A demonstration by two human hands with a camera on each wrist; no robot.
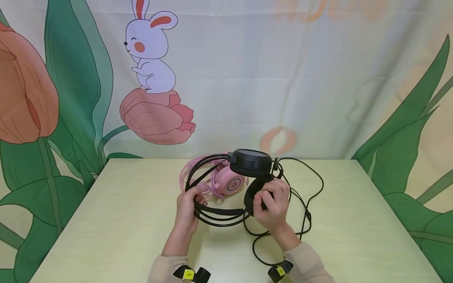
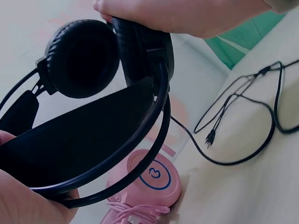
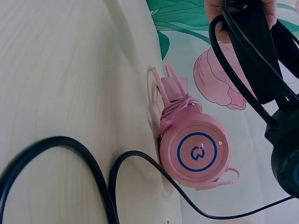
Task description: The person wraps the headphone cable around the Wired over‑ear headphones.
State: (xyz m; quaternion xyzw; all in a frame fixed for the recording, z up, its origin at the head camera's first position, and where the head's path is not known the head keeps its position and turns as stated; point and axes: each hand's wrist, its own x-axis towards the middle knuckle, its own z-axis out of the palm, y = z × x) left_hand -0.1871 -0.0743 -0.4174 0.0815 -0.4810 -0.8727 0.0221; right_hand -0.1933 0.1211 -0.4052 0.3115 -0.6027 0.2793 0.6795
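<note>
Two bare hands hold a pair of black headphones (image 1: pixel 226 212) up above a table, in front of a pink pair, and from my end both grips look firm. The left hand (image 1: pixel 187 205) has its fingers closed round the headband; the right hand (image 1: pixel 272 202) is curled tightly about the lower ear cup, while the upper ear cup (image 1: pixel 251 162) hangs free above it. To handle this well, I would let the left hand bear the weight at the band and have the right turn the cup gently, since twisting hard could strain the thin outer rods. I would also mind the black cable (image 1: pixel 309 215), which lies in loose loops on the table to the right and could catch on the right wrist; its plug (image 2: pixel 210 137) shows in the left wrist view. The pink headphones (image 1: pixel 230 181), bound with their own pink cord, rest on the table just behind, close enough to be knocked. The table (image 1: pixel 113 220) is pale, with a faint wood grain. Behind it hangs a light fabric backdrop (image 1: pixel 230 78) printed with a white rabbit (image 1: pixel 148 43) sitting on a pink tulip (image 1: pixel 155 116), a large orange tulip (image 1: pixel 26 90) at far left, and tall green leaves on both sides.
</note>
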